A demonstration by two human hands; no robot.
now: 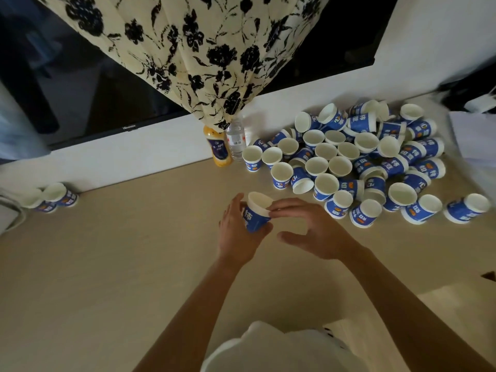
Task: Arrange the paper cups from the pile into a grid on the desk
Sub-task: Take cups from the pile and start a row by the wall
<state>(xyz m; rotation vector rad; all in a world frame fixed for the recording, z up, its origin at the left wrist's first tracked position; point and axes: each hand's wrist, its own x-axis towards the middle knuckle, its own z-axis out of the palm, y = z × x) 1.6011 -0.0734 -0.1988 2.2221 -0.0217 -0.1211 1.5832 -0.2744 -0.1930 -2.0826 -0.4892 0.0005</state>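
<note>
Two hands at mid-frame, close together, just over the beige table (107, 264). Left hand (236, 234) wrapped round a single blue-and-white paper cup (256, 217), thumb on the near side, fingers behind it, the cup tilted with its open mouth toward the upper right. Right hand (314, 232) loosely spread and holding nothing, thumb set apart below, fingertips (279, 206) touching the cup's rim. Bare forearms running down to the lower edge, a white garment (268, 350) between them.

Up and to the right of the hands, dozens of matching cups in a loose pile (340, 166): many upright with white insides showing, others lying on their sides, a few strays at its right end. Far over at the left edge, well apart from the pile, two more cups (55, 196) side by side against the white ledge.

Left of the pile, at the table's back edge, an orange juice bottle (218, 147) and a clear water bottle (236, 139), touching. Above them a cream floral curtain (188, 49), hanging across a dark television (80, 84) in the upper left. White papers (472, 138) at the right edge.
</note>
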